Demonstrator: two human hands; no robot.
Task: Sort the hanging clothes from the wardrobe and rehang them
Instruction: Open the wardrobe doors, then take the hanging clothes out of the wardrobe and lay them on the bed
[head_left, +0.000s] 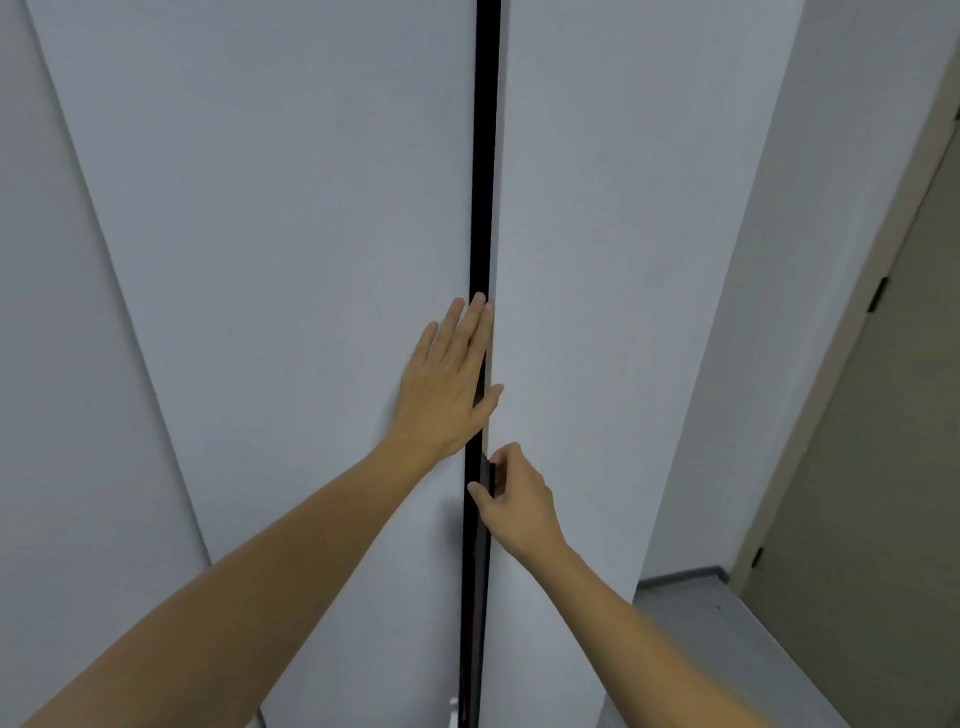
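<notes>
Task at start: wardrobe doors (311, 260) barely parted. L hand (447, 395) flat, fingers straight, on door; R hand (517, 499) pinches black edge handle (488, 475). Clothes unseen, all sorting left.

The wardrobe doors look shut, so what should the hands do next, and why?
Probably pull the right door open. The right hand already curls round its dark edge at the black gap, while the left hand lies flat on the left door. No clothes show yet, so the wardrobe must open first.
</notes>
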